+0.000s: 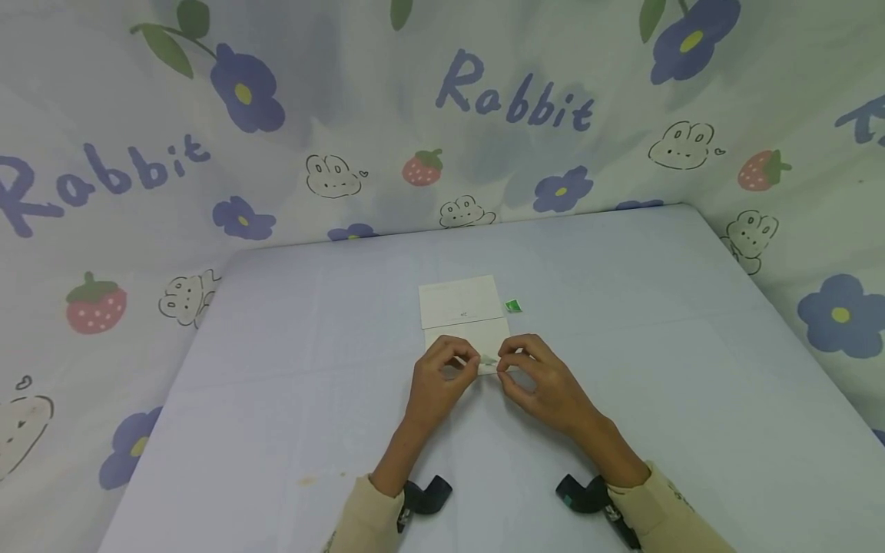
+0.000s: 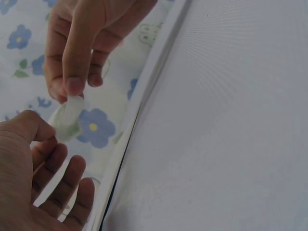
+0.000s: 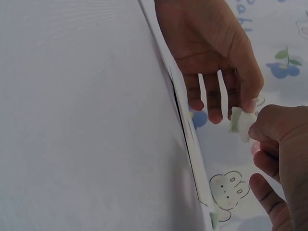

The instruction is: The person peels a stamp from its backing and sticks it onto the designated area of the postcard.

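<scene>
Both hands meet over the lower half of a white folded card [image 1: 459,302] that lies opened out on the table. Between them is a small, thin pale green and white piece [image 2: 67,118], like a sticker with its backing, though its exact kind cannot be told. My left hand [image 1: 442,380] pinches one side of it with thumb and index finger, the other fingers loosely bent. From the opposite side, my right hand [image 1: 542,384] pinches its white part [image 3: 247,126] with thumb and forefinger. The fingers hide some of the card's lower half.
A small bright green square [image 1: 513,306] lies just right of the card's upper half. A white cloth covers the table [image 1: 290,399]. Behind and beside it hangs a curtain [image 1: 373,100] printed with rabbits, flowers and strawberries. Black devices [image 1: 430,495] are strapped at both wrists.
</scene>
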Demonstrator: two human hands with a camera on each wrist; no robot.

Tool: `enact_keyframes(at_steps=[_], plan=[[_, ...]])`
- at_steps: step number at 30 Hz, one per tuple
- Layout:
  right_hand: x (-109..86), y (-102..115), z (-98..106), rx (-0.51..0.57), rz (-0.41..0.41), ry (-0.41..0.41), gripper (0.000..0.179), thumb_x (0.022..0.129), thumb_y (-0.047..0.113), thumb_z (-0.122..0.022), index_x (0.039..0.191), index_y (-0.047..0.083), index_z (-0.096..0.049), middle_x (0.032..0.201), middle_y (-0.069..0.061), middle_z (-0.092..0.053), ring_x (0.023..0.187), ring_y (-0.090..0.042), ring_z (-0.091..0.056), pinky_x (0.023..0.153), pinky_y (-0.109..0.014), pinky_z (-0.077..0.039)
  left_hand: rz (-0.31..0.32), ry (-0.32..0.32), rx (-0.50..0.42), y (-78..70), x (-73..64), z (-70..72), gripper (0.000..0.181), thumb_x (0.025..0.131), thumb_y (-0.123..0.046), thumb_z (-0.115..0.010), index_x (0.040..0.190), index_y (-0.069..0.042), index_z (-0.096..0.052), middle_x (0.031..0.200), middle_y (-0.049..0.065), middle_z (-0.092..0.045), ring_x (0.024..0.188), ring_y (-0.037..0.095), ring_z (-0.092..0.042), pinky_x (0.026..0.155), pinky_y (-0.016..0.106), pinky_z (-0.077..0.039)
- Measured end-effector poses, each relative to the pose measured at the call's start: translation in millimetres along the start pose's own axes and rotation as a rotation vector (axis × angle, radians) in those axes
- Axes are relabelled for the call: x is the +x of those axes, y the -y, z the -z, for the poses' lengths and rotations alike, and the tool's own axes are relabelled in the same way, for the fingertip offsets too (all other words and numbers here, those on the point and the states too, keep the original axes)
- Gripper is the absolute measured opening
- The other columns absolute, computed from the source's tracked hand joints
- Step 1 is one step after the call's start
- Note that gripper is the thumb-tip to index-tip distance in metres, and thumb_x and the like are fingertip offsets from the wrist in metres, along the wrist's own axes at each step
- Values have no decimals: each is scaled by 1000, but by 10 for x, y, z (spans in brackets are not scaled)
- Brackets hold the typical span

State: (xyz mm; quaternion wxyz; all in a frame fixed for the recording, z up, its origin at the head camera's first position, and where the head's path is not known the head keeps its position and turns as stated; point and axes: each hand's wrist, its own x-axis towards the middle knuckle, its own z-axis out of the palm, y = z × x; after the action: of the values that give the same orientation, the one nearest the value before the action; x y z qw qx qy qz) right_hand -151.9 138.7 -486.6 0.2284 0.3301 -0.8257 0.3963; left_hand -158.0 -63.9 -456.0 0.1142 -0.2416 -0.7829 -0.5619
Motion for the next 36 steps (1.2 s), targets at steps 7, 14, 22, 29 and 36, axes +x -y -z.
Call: enact_keyframes(at_steps=[7,14,22,29,36], plan=[[2,-13,5,7,10,-3,20,79,-7,-76,91,6,-66,113,-8,-58,105,-22,-56,89,-17,-44,-2,-4,-9,8,-1,1,3,90,4,-69,90,6,-67,98,17,-64,86,30,-64,70,52,-57],[4,-20,2,4,20,-8,20,78,-8,-75,90,5,-66,112,-8,-58,105,-22,-56,89,-17,-44,-1,-10,-19,51,-10,-16,3,90,5,-69,90,7,-67,98,17,-64,86,29,-64,70,53,-56],[1,-26,11,-5,13,-7,23,76,-10,-76,88,5,-65,111,-8,-58,105,-22,-56,90,-18,-44,8,-15,-15,33,-9,-19,2,90,5,-69,89,6,-67,98,17,-64,86,27,-64,70,52,-57],[-15,-56,24,-8,-3,-1,7,93,9,-66,88,4,-66,112,-8,-58,107,-23,-56,93,-18,-43,8,-19,-4,189,-28,-59,5,90,3,-70,90,7,-67,99,16,-65,86,26,-64,70,50,-57],[-8,-50,39,-15,-11,-1,5,87,0,-70,88,4,-66,112,-8,-58,106,-23,-56,94,-18,-42,27,-20,-3,409,-53,-88,5,92,-7,-71,94,-2,-71,102,5,-65,89,18,-64,72,40,-58]])
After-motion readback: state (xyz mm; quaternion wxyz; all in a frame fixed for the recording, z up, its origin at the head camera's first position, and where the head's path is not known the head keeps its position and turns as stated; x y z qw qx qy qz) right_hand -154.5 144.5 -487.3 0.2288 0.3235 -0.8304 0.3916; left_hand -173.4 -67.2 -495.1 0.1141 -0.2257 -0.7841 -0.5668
